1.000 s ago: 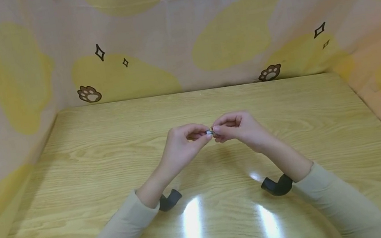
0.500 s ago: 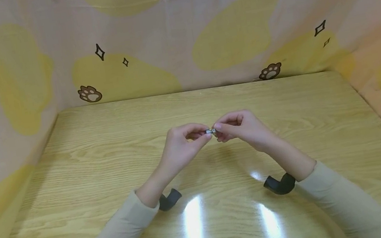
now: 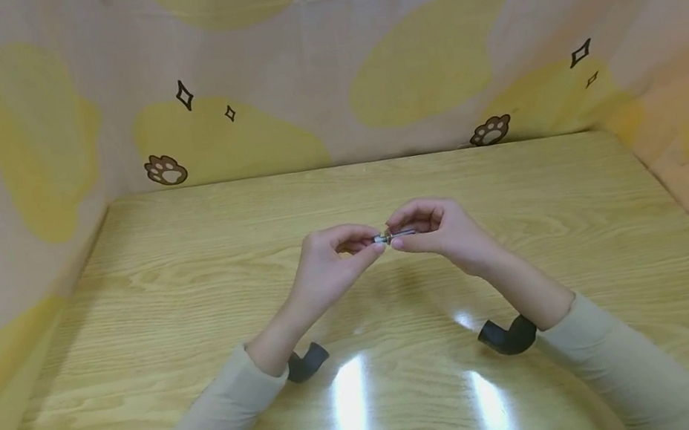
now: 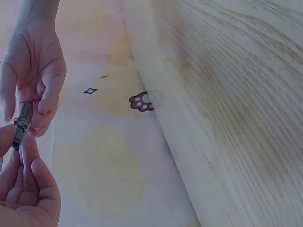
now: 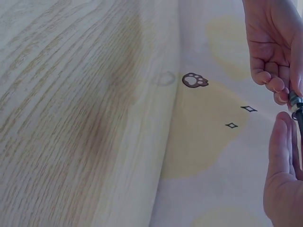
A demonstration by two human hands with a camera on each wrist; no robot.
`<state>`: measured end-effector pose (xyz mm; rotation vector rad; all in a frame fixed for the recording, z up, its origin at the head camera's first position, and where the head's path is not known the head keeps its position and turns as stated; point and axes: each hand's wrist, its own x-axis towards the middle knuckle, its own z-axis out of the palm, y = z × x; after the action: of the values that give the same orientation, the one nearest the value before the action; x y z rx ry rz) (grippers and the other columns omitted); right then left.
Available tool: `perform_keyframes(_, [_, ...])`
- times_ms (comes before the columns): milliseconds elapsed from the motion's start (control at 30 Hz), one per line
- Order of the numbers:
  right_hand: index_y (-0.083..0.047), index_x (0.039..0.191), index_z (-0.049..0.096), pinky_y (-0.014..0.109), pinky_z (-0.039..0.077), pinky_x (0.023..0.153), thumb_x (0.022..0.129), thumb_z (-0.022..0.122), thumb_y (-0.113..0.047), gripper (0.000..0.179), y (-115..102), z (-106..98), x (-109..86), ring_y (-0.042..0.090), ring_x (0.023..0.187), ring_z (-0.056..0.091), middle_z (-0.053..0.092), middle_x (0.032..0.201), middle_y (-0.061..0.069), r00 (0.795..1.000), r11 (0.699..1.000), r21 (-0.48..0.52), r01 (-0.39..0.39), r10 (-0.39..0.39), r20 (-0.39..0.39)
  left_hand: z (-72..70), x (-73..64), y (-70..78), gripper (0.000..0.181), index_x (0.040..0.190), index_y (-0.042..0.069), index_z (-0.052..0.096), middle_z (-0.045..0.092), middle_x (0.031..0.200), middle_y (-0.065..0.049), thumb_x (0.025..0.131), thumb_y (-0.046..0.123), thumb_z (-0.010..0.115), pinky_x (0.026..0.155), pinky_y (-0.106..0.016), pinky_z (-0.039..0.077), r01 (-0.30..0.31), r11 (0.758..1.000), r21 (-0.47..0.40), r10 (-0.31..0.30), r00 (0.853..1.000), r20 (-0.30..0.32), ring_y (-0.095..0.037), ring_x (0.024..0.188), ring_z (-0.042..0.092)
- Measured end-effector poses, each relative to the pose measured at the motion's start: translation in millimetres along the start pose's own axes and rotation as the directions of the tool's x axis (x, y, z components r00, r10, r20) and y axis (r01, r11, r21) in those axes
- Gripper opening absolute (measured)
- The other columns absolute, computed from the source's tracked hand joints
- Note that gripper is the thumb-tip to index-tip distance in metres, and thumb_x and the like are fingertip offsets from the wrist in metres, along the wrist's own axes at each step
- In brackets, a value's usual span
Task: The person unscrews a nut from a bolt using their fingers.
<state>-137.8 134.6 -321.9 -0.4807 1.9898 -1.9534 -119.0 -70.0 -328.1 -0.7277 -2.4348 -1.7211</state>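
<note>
My left hand [image 3: 335, 261] pinches the head end of a small metal bolt [image 3: 404, 233] between thumb and fingers. Threaded on that bolt is a nut [image 4: 21, 124], just beyond the left fingertips. The bare shank points toward my right hand [image 3: 443, 237]. That hand's thumb and fingers stand apart on either side of the shank, fingertips right at the nut. In the left wrist view, the shank shows in the gap between the right thumb and fingers. The right wrist view catches the nut and bolt only at its right edge. Both hands are raised over the table.
A light wood-grain table [image 3: 206, 282] lies below. Patterned cloth [image 3: 324, 83] with yellow patches and paw prints stands behind it and along both sides. Black curved pieces [image 3: 507, 336] sit at each wrist, by the sleeves.
The right thumb and fingers, closed near the nut earlier, have parted and now show the bolt's shank between them. The left hand keeps its pinch in nearly the same place.
</note>
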Motion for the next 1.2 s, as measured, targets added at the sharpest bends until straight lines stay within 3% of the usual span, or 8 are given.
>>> perform_keyframes(167, [0.01, 0.106, 0.059, 0.034, 0.054, 0.077, 0.093, 0.056, -0.014, 0.027, 0.5, -0.7, 1.9, 0.017, 0.079, 0.066, 0.067, 0.088, 0.005, 1.0, 1.0, -0.011, -0.022, 0.022, 0.005, 1.5, -0.2, 0.6, 0.013, 0.093, 0.002, 0.071, 0.07, 0.086, -0.003, 0.083, 0.01, 0.071, 0.068, -0.033, 0.053, -0.002, 1.0, 0.0, 0.002, 1.0, -0.007, -0.011, 0.073, 0.063])
perform_keyframes(367, [0.006, 0.102, 0.062, 0.035, 0.055, 0.074, 0.091, 0.059, -0.012, 0.022, 0.7, 0.0, 1.4, 0.017, 0.075, 0.066, 0.069, 0.084, 0.007, 0.996, 0.996, -0.014, -0.09, 0.091, 0.017, 2.9, -1.3, 0.5, 0.012, 0.093, 0.002, 0.071, 0.07, 0.087, -0.003, 0.083, 0.01, 0.071, 0.069, -0.037, 0.054, -0.007, 1.0, -0.008, 0.007, 1.0, -0.002, -0.011, 0.074, 0.063])
perform_keyframes(700, [-0.001, 0.101, 0.064, 0.031, 0.052, 0.081, 0.084, 0.064, 0.001, 0.017, 1.4, -0.8, -0.3, 0.015, 0.086, 0.065, 0.067, 0.093, 0.003, 0.998, 0.999, 0.022, -0.043, 0.042, 0.039, 2.4, -2.5, -0.8, 0.013, 0.094, 0.002, 0.071, 0.07, 0.09, -0.004, 0.084, 0.01, 0.07, 0.071, -0.037, 0.054, -0.001, 1.0, -0.014, 0.001, 1.0, 0.013, -0.012, 0.076, 0.063])
perform_keyframes(800, [0.005, 0.107, 0.06, 0.031, 0.052, 0.082, 0.084, 0.064, 0.0, 0.024, 0.7, -0.7, -0.6, 0.015, 0.089, 0.065, 0.066, 0.097, 0.003, 0.998, 0.999, 0.008, -0.041, 0.041, 0.037, 2.6, -2.7, -2.3, 0.013, 0.093, 0.001, 0.07, 0.07, 0.09, -0.005, 0.084, 0.009, 0.069, 0.071, -0.037, 0.054, -0.016, 1.0, -0.015, 0.016, 1.0, 0.015, -0.012, 0.075, 0.063])
perform_keyframes(967, [0.014, 0.111, 0.055, 0.034, 0.053, 0.079, 0.093, 0.056, -0.011, 0.03, -0.9, 1.9, 1.0, 0.017, 0.081, 0.066, 0.067, 0.091, 0.005, 0.997, 0.997, -0.028, -0.069, 0.07, 0.029, 3.2, -3.0, -2.7, 0.012, 0.093, 0.002, 0.071, 0.07, 0.088, -0.004, 0.084, 0.009, 0.069, 0.07, -0.036, 0.054, -0.015, 1.0, -0.005, 0.015, 1.0, 0.006, -0.011, 0.074, 0.063])
perform_keyframes(1100, [0.006, 0.103, 0.061, 0.035, 0.054, 0.076, 0.092, 0.057, -0.011, 0.021, -1.2, 3.4, 1.0, 0.018, 0.076, 0.066, 0.068, 0.085, 0.006, 0.995, 0.995, -0.026, -0.095, 0.096, 0.033, 3.4, -3.3, -2.7, 0.012, 0.094, 0.003, 0.071, 0.07, 0.088, -0.003, 0.084, 0.01, 0.069, 0.069, -0.036, 0.054, -0.01, 1.0, -0.005, 0.011, 1.0, 0.004, -0.011, 0.075, 0.062])
perform_keyframes(1200, [0.0, 0.098, 0.064, 0.035, 0.053, 0.078, 0.088, 0.061, -0.005, 0.011, -0.4, 2.9, 0.3, 0.017, 0.078, 0.066, 0.068, 0.087, 0.005, 0.997, 0.997, -0.009, -0.072, 0.072, 0.037, 3.2, -3.5, -2.3, 0.013, 0.094, 0.003, 0.071, 0.07, 0.089, -0.003, 0.084, 0.011, 0.069, 0.07, -0.037, 0.054, -0.015, 1.0, -0.006, 0.015, 1.0, 0.006, -0.011, 0.076, 0.063])
